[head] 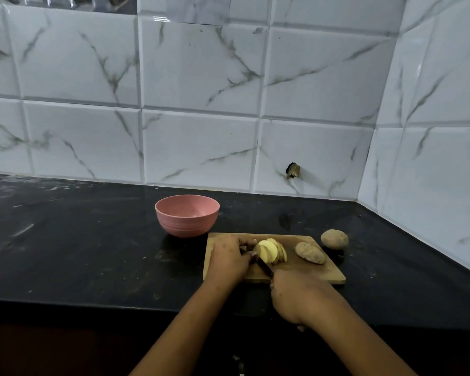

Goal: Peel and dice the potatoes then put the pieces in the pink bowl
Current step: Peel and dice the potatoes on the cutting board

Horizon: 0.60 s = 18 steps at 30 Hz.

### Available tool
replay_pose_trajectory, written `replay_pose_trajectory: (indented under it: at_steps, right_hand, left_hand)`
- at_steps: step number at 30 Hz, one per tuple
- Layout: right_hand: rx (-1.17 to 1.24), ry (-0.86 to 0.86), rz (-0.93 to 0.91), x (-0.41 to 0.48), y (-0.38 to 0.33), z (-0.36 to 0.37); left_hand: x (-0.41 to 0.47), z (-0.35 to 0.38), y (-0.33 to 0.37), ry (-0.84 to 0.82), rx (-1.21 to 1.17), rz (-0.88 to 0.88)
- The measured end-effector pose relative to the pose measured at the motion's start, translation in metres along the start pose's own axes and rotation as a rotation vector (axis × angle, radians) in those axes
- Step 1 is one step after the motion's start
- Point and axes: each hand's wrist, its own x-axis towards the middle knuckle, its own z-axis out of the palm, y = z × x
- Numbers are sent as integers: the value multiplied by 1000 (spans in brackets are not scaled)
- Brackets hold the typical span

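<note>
Head view: the left hand [228, 256] curls its fingers on the peeled potato [270, 252] so it won't roll on the board [323, 272] (the pink bowl [187, 215] sits just behind). The right hand [296, 297] grips the knife [265, 267] to slice.

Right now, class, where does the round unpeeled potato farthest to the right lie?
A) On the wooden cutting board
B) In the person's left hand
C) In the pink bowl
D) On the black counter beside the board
D: the round brown unpeeled potato rests on the black stone counter, just past the far right corner of the wooden cutting board, not on it.
</note>
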Motion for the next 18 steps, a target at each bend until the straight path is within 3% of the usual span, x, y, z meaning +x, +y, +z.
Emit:
replay_pose_trajectory:
  at_steps: [5,11,18]
  right_hand:
    - [61,117,-13,5,9,6]
    - [-20,139,50,10,9,-5]
    - [-3,167,112,14,15,-8]
  left_hand:
    - [-4,-2,6,10,111,33]
    - [-7,-1,7,-7,186,61]
    - [-10,-4,7,-14,132,7]
